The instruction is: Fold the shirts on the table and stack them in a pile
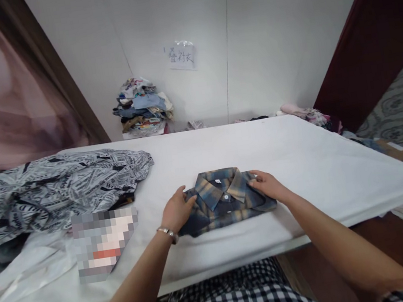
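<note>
A folded plaid shirt [218,201] in dark blue, tan and grey lies on the white-covered table [239,148], its collar pointing away from me and its front button showing. At its left shoulder my left hand [178,210], with a bracelet on the wrist, grips the edge with the thumb on top. My right hand [267,185] pinches the opposite shoulder between thumb and fingers. The undersides of both grips are hidden by the cloth.
Black-and-white printed cloth [59,187] heaps on the table's left, beside white fabric [33,267] and a blurred-out patch. Stacked clothes [144,106] stand behind the far edge, below a paper sign [182,56]. More clothes [305,114] lie at the far right.
</note>
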A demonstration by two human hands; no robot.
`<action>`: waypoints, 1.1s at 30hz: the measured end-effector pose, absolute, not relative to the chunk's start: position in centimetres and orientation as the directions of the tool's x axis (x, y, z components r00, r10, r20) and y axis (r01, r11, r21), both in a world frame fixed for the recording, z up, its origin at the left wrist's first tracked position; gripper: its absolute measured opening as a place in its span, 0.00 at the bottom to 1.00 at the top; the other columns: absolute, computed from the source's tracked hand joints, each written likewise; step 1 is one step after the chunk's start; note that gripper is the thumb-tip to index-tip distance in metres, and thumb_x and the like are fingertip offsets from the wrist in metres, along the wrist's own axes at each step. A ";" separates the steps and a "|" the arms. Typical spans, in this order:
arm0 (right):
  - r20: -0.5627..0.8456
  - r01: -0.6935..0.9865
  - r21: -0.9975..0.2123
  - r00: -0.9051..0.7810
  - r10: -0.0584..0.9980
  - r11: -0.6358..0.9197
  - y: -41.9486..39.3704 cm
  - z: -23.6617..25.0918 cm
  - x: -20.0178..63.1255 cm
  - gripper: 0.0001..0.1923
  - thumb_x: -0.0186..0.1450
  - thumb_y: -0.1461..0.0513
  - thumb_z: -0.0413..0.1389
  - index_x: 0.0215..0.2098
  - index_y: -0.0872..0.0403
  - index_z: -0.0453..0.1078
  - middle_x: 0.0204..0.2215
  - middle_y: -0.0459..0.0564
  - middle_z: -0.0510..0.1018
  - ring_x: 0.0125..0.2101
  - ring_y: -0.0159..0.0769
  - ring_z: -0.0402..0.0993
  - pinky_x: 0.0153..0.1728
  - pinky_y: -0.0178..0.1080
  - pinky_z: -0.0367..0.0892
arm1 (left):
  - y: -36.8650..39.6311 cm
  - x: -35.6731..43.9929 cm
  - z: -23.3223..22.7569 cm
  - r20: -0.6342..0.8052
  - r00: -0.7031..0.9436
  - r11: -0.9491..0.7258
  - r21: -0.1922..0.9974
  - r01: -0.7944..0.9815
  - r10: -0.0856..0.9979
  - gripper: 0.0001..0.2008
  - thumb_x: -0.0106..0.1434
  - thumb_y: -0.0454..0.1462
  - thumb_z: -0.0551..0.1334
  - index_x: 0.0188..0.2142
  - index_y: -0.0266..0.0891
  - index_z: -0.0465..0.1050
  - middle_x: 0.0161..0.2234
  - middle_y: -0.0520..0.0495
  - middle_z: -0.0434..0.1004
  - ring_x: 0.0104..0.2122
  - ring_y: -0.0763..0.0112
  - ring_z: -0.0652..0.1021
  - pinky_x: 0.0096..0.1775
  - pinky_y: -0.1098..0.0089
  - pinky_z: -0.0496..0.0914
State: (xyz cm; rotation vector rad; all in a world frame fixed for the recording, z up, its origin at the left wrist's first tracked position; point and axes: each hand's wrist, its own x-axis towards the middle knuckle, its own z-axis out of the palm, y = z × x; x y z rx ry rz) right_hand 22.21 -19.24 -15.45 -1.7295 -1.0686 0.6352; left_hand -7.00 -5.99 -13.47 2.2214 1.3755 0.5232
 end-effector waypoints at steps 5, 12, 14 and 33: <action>0.245 0.414 -0.910 0.544 0.802 -0.003 -17.6 -16.3 22.9 0.19 0.56 0.57 0.56 0.45 0.54 0.74 0.32 0.48 0.79 0.34 0.39 0.73 0.40 0.43 0.67 | -6.4 -6.8 -14.1 0.134 0.414 -0.397 0.644 0.655 0.900 0.15 0.61 0.42 0.55 0.46 0.45 0.71 0.38 0.49 0.79 0.39 0.61 0.78 0.40 0.66 0.69; 0.170 0.487 -0.866 0.495 0.852 -0.110 -16.5 -18.9 23.8 0.13 0.53 0.60 0.58 0.36 0.50 0.77 0.36 0.47 0.81 0.40 0.41 0.75 0.48 0.46 0.65 | -5.9 -8.1 -15.8 0.081 0.387 -0.364 0.552 0.750 0.919 0.19 0.62 0.48 0.53 0.47 0.42 0.70 0.46 0.42 0.76 0.41 0.59 0.77 0.44 0.62 0.68; 0.104 0.350 -0.929 0.557 0.824 -0.120 -17.1 -18.5 24.2 0.17 0.54 0.56 0.59 0.41 0.52 0.76 0.35 0.48 0.80 0.39 0.41 0.75 0.45 0.45 0.67 | -5.7 -8.3 -15.6 0.089 0.341 -0.327 0.583 0.744 0.936 0.26 0.61 0.52 0.52 0.50 0.38 0.68 0.49 0.38 0.74 0.40 0.59 0.77 0.44 0.62 0.69; 0.305 0.398 -0.916 0.603 0.737 0.053 -18.0 -13.7 21.9 0.30 0.54 0.59 0.59 0.55 0.51 0.66 0.50 0.49 0.74 0.51 0.42 0.69 0.55 0.46 0.61 | -3.9 -5.9 -12.0 0.107 0.228 -0.185 0.917 0.353 0.968 0.14 0.50 0.46 0.63 0.34 0.41 0.69 0.29 0.54 0.75 0.31 0.67 0.75 0.33 0.69 0.69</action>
